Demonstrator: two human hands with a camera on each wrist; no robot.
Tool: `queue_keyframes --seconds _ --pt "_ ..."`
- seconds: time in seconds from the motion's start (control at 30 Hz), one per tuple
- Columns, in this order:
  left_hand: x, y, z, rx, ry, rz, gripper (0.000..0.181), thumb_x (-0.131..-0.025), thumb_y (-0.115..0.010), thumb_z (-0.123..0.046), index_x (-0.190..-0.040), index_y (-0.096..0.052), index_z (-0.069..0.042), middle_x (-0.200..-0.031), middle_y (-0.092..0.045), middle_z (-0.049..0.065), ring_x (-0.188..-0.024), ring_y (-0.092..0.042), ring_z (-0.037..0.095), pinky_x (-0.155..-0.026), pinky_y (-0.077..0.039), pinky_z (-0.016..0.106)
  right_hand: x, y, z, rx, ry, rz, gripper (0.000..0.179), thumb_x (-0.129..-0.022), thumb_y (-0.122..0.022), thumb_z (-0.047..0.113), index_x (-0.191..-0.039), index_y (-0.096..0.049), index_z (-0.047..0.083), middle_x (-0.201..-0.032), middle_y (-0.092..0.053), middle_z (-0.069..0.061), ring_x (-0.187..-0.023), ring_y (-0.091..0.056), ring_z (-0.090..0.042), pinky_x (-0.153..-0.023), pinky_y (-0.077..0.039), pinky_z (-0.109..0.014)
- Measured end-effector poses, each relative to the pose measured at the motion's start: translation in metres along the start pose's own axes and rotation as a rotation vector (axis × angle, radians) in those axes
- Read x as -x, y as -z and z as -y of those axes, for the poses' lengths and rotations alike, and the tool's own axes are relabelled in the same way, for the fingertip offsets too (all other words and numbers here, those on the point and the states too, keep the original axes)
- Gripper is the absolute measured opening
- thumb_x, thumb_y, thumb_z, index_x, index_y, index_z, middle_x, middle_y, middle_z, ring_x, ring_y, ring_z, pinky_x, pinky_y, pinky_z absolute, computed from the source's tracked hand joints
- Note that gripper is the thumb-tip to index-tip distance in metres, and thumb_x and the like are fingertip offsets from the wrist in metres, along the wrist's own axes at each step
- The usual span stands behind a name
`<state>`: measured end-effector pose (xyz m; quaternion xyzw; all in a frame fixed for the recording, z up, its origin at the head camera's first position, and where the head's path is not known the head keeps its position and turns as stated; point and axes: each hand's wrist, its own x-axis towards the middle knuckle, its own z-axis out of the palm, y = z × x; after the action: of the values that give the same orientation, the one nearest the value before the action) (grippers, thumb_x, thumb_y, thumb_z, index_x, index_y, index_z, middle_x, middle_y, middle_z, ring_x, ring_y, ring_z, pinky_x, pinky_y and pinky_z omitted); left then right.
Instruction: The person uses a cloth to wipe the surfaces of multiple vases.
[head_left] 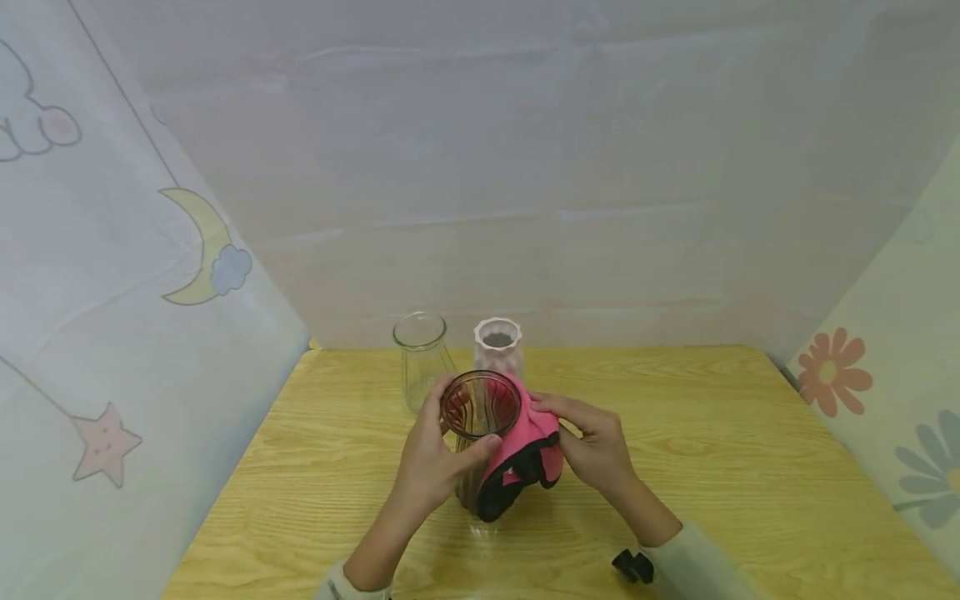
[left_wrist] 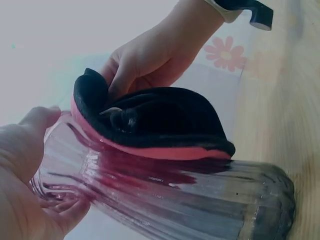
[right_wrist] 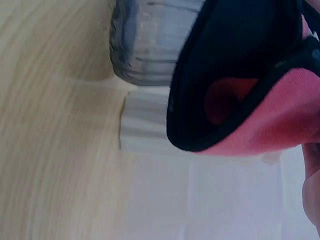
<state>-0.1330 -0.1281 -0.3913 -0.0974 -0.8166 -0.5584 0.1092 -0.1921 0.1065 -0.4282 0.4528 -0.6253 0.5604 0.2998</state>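
My left hand (head_left: pixel 437 462) grips a smoky, fluted glass vase (left_wrist: pixel 200 195) round its neck, just below the rim, with the thumb at the near side. The vase stands upright, its base on the table. Against its right side lies a soft pink cloth piece (head_left: pixel 528 425) with thick black edging and a hollow inside, which shows black and pink in the right wrist view. My right hand (head_left: pixel 597 439) pinches the cloth at its upper right edge. Part of the vase's body is hidden behind the cloth, and the right fingertips are partly covered in the left wrist view.
Behind the smoky vase stand a clear glass vase (head_left: pixel 422 362) at the left and a white textured vase (head_left: pixel 500 360) at the right. The wooden table (head_left: pixel 712 442) meets pale walls at the back and sides. A black fitting (head_left: pixel 633 567) sits by the right sleeve.
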Motion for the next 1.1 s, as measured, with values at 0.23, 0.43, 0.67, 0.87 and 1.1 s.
queue_keyframes --seconds 0.23,0.43,0.67,0.87,1.1 --pt "-0.009 0.008 0.008 0.029 -0.056 0.073 0.09 -0.081 -0.087 -0.026 -0.153 -0.035 -0.005 -0.139 -0.057 0.014 -0.128 -0.058 0.03 -0.106 -0.047 0.051 0.005 -0.009 -0.003 0.052 0.026 0.048 0.038 -0.076 -0.071 -0.025 -0.105 -0.076 -0.001 -0.108 -0.075 -0.02 -0.111 -0.071 -0.018 -0.093 -0.055 -0.027" --pt "-0.016 0.015 0.012 0.06 -0.1 0.164 0.088 -0.083 -0.085 -0.023 -0.153 -0.034 -0.005 -0.139 -0.057 0.013 -0.129 -0.056 0.029 -0.107 -0.047 0.051 0.006 -0.009 -0.001 0.195 0.034 0.165 0.045 -0.071 -0.069 -0.026 -0.103 -0.078 0.004 -0.103 -0.076 -0.015 -0.103 -0.073 -0.023 -0.094 -0.054 -0.023" --pt "-0.021 0.024 0.018 0.093 -0.129 0.254 0.088 -0.085 -0.083 -0.018 -0.154 -0.031 -0.002 -0.139 -0.056 0.018 -0.127 -0.058 0.032 -0.106 -0.048 0.047 0.008 -0.004 0.002 0.29 0.056 0.3 0.046 -0.068 -0.073 -0.026 -0.101 -0.078 0.006 -0.101 -0.077 -0.01 -0.095 -0.075 -0.029 -0.088 -0.056 -0.022" --pt "-0.022 0.027 0.021 0.141 -0.172 0.282 0.093 -0.086 -0.082 -0.023 -0.158 -0.026 -0.003 -0.154 -0.043 0.018 -0.14 -0.045 0.035 -0.114 -0.037 0.052 0.012 0.003 0.002 0.346 0.039 0.396 0.04 -0.072 -0.074 -0.022 -0.1 -0.078 0.007 -0.101 -0.078 -0.005 -0.094 -0.075 -0.024 -0.087 -0.056 -0.021" --pt "-0.008 0.016 0.011 0.091 -0.158 0.123 0.102 -0.08 -0.085 -0.027 -0.159 -0.024 -0.005 -0.16 -0.034 0.016 -0.144 -0.039 0.035 -0.117 -0.032 0.056 0.005 0.015 0.004 0.335 0.032 0.195 0.045 -0.074 -0.071 -0.021 -0.109 -0.077 0.005 -0.109 -0.076 -0.012 -0.098 -0.074 -0.027 -0.092 -0.053 -0.018"
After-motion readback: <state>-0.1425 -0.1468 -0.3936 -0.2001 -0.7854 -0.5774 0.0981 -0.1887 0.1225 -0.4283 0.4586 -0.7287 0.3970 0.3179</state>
